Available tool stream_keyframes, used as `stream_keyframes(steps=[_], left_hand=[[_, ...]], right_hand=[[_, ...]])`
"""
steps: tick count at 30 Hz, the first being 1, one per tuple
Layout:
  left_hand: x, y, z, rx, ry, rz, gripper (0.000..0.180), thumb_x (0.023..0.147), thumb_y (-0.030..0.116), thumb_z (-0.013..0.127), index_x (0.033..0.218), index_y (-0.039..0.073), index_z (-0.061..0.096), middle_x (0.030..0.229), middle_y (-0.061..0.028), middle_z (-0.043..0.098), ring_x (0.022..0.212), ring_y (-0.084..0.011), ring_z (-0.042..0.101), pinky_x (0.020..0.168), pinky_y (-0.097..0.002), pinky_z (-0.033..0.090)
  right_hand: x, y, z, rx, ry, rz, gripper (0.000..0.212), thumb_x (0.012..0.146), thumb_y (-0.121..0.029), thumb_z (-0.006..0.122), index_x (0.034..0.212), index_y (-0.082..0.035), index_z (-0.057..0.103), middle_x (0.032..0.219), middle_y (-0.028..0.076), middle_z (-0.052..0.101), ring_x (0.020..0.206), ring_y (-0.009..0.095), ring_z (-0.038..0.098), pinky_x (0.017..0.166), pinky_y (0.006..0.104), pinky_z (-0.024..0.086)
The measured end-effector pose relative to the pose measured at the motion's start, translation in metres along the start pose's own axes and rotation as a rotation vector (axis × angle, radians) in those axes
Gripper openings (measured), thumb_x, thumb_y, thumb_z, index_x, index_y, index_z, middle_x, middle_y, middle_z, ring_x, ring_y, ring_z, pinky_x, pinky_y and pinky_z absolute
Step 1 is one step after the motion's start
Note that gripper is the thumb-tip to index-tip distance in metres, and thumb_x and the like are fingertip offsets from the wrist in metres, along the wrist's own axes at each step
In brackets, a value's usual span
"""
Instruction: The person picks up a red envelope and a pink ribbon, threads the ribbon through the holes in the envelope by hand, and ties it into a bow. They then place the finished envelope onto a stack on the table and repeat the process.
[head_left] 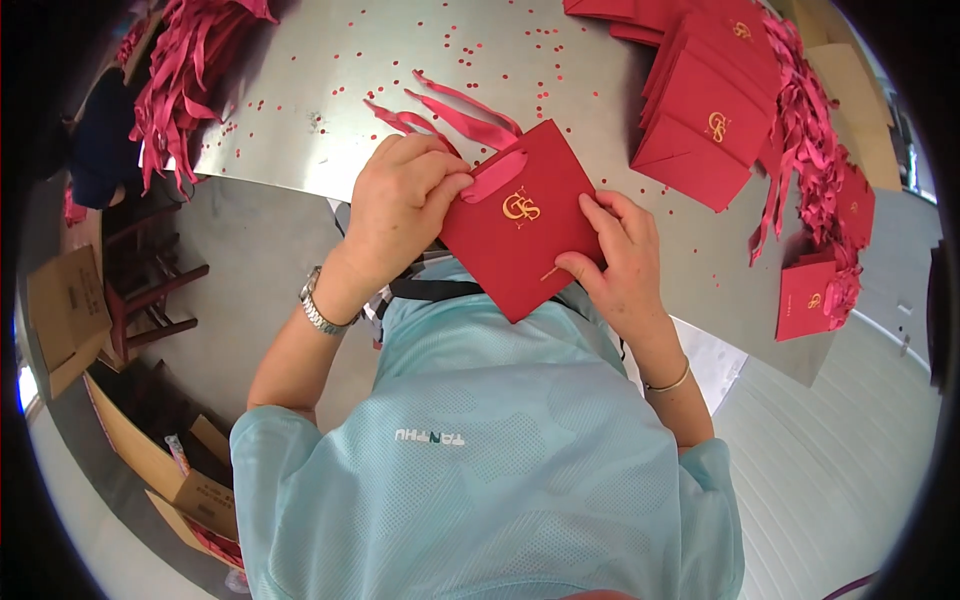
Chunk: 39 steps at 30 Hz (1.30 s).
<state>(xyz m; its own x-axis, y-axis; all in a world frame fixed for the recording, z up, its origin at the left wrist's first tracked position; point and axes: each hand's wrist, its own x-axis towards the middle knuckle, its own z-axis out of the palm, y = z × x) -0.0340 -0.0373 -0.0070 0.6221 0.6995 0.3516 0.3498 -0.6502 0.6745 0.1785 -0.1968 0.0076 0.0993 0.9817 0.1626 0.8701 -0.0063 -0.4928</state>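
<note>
A red paper gift bag (520,240) with a gold emblem is held tilted in front of me, over the table's near edge. At its upper left edge my left hand (408,190) pinches a pink ribbon (497,178) where it meets the bag. Loose ribbon ends (465,122) trail from there toward the table. Along the bag's right side my right hand (622,250) is closed, thumb on the front face and fingers on the edge. What lies behind the bag is hidden.
Small red paper dots are scattered over the metal table (330,130). A bundle of pink ribbons (190,90) lies at the far left. Stacked red bags (700,125) and ribboned bags (806,300) occupy the right. Cardboard boxes (68,310) and a wooden stool (150,300) stand at left.
</note>
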Motion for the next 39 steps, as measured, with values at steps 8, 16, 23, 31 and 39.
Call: stream_keyframes(steps=[8,16,23,31,39], left_hand=[[0.005,-0.012,-0.026,0.078,-0.237,0.074,0.009,0.082,-0.003,0.063,0.091,0.0,0.065,0.089,-0.0112,0.064,0.086,-0.0293,0.061,0.075,-0.0362,0.051],[-0.02,0.014,-0.006,0.121,0.213,-0.079,0.014,0.084,-0.003,0.064,0.098,-0.002,0.063,0.102,-0.0182,0.062,0.093,-0.0338,0.06,0.077,-0.0385,0.049],[-0.07,0.054,0.017,-0.64,-0.099,-0.843,0.023,0.098,0.024,0.056,0.102,0.002,0.056,0.085,-0.0062,0.063,0.066,-0.0089,0.056,0.058,-0.0226,0.045],[-0.055,0.061,0.021,-0.695,0.048,-0.282,0.035,0.094,0.019,0.065,0.123,0.002,0.056,0.099,-0.0068,0.065,0.073,-0.0118,0.058,0.062,-0.0238,0.046],[-0.008,0.101,0.042,-0.724,-0.112,-0.117,0.046,0.095,0.023,0.063,0.133,0.0,0.048,0.121,-0.0156,0.06,0.086,-0.0176,0.064,0.072,-0.0276,0.052]], right_hand=[[-0.004,0.001,0.001,-0.003,0.018,-0.035,0.06,0.07,-0.024,0.079,0.122,-0.002,0.059,0.122,0.011,0.053,0.108,0.029,0.051,0.093,0.0407,0.042],[-0.005,0.012,0.008,0.046,0.106,-0.036,0.061,0.068,-0.03,0.078,0.12,-0.003,0.059,0.122,0.015,0.054,0.11,0.035,0.051,0.094,0.0452,0.041],[-0.01,0.017,0.014,0.143,0.194,-0.038,0.062,0.068,-0.029,0.079,0.122,-0.006,0.057,0.12,0.011,0.054,0.114,0.03,0.05,0.097,0.0424,0.039],[-0.022,0.016,-0.028,0.391,0.358,0.006,0.05,0.083,-0.022,0.071,0.123,-0.001,0.052,0.107,0.017,0.059,0.092,0.031,0.06,0.084,0.0397,0.049],[-0.107,0.111,-0.124,0.695,1.411,0.389,0.023,0.096,-0.012,0.06,0.115,-0.001,0.055,0.098,0.001,0.06,0.088,0.009,0.055,0.079,0.0258,0.048]])
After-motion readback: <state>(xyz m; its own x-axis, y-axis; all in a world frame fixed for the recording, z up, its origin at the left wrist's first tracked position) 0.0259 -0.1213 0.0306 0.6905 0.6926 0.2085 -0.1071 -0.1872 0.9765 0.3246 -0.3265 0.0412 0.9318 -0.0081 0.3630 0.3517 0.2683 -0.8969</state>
